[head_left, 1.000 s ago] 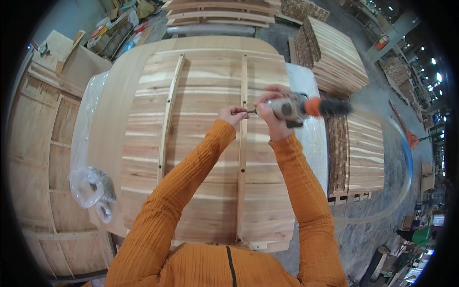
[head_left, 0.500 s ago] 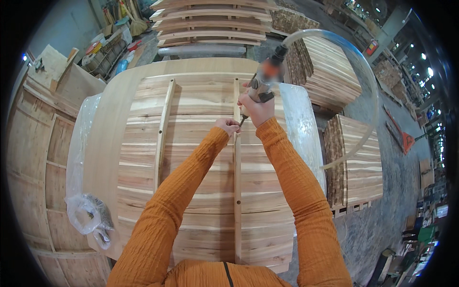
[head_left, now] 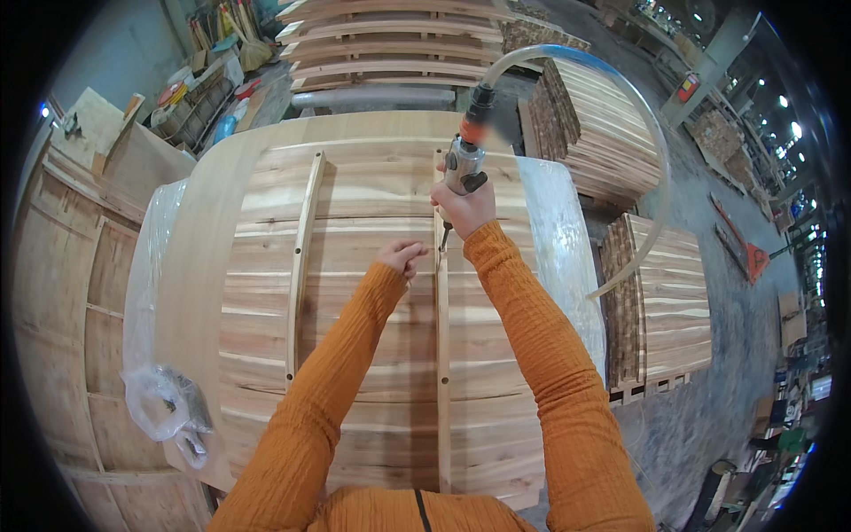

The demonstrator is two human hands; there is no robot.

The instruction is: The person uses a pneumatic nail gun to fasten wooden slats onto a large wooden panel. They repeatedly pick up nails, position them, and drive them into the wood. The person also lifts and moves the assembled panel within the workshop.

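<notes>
My right hand grips a silver pneumatic screwdriver, held nearly upright with its bit pointing down. The bit meets a hole area on the right wooden batten, which runs lengthwise across a slatted wooden panel. Just left of that batten, my left hand hovers over the panel with its fingers curled and pinched together. Whatever those fingertips hold, if anything, is too small to make out. A second batten, with dark holes along it, lies to the left.
A clear air hose loops from the tool down the right side. An open plastic bag of small dark pieces sits at the panel's lower left. Stacked boards stand at right, more slatted panels beyond the far edge.
My left hand has drawn back from the bit, toward me and to the left. The screwdriver has become more upright, its top swinging left along with the hose.
</notes>
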